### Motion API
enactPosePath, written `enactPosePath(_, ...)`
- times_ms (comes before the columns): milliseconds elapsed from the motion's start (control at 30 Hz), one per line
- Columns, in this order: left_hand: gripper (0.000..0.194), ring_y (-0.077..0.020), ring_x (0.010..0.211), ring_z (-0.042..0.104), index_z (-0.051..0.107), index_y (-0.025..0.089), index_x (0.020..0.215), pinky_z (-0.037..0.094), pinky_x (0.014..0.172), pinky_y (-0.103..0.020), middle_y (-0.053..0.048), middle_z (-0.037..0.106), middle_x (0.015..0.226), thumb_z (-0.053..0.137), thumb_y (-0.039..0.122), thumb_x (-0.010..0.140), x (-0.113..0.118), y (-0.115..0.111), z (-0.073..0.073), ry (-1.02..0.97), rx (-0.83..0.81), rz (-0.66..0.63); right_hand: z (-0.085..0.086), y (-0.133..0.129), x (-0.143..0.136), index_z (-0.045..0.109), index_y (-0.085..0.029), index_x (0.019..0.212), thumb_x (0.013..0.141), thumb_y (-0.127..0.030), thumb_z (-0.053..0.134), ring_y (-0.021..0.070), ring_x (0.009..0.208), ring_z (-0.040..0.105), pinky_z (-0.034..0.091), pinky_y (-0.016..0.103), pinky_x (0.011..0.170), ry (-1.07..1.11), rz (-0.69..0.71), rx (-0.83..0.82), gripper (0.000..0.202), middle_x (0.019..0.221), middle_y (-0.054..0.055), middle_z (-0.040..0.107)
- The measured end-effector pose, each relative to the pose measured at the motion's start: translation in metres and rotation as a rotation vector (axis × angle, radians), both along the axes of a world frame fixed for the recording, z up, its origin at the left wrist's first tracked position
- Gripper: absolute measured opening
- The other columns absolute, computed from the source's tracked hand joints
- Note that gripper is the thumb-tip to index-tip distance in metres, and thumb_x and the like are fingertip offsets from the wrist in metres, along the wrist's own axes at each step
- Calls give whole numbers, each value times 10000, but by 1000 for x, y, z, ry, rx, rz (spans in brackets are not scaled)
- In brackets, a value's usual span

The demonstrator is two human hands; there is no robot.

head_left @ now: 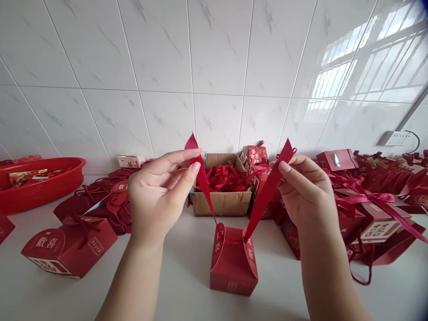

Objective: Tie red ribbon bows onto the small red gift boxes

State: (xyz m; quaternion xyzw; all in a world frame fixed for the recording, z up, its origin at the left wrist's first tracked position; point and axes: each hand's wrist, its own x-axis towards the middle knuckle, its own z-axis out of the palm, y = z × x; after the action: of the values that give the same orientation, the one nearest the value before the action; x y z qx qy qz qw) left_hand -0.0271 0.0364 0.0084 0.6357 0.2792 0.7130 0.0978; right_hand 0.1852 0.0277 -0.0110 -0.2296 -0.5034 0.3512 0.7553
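Observation:
A small red gift box (234,267) stands upright on the white table, its two curved flaps raised. A red ribbon (264,196) runs through the top of the box, and both its ends are pulled up into a V. My left hand (163,191) pinches one end between thumb and fingers, with the tip sticking up above. The other end is pinched the same way in my right hand (304,191), at about equal height. Behind the gift box, between my hands, sits a cardboard box (220,205) filled with loose red ribbons (225,176).
A red plastic basket (72,178) with wrapped sweets stands at the far left. Nearer lies another red box (72,247) with a cord handle. Several red boxes, one tied with a pink bow (371,196), crowd the right side. The tiled wall (217,67) closes off the back.

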Motion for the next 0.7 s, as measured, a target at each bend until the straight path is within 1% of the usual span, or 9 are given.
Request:
enactPosePath(100,163,-147,804,713,744,217,883,603,736,-228,-2,758,864,741,141,738,2,0,1,-17,-5,-6,0,-1,0,658,-231,794,768,-201,727,84,675,598,517,178,606,30,35,3,79,759,-28,634)
enactPosePath(233,113,-146,792,713,744,212,818,599,727,-223,6,754,801,739,128,742,2,-1,-1,-64,21,30,1,-3,0,674,-222,794,768,-176,728,61,655,579,506,148,595,48,51,21,75,764,-33,638)
enactPosePath(367,200,-116,785,704,748,243,898,595,721,-190,24,758,848,739,117,743,0,-3,-1,-18,34,59,1,-2,-1,679,-221,792,764,-181,737,59,647,576,512,150,609,44,45,22,75,746,-34,638)
enactPosePath(467,235,-107,789,703,749,261,921,594,736,-182,34,759,882,736,107,744,-1,-3,-1,2,61,66,0,0,-2,677,-218,788,753,-196,753,59,625,568,506,149,592,36,22,6,86,713,-36,632)
enactPosePath(567,251,-103,799,703,749,270,938,592,752,-179,38,760,896,728,102,753,-1,-3,-1,21,69,55,-2,1,-3,677,-214,778,743,-208,766,50,596,554,492,139,570,23,-4,2,96,689,-39,637)
enactPosePath(700,268,-99,819,699,746,280,957,586,758,-171,38,758,919,718,99,761,-2,-2,-3,30,57,11,-3,3,-4,683,-222,781,723,-220,785,55,610,573,488,143,557,12,-55,25,117,699,-35,656)
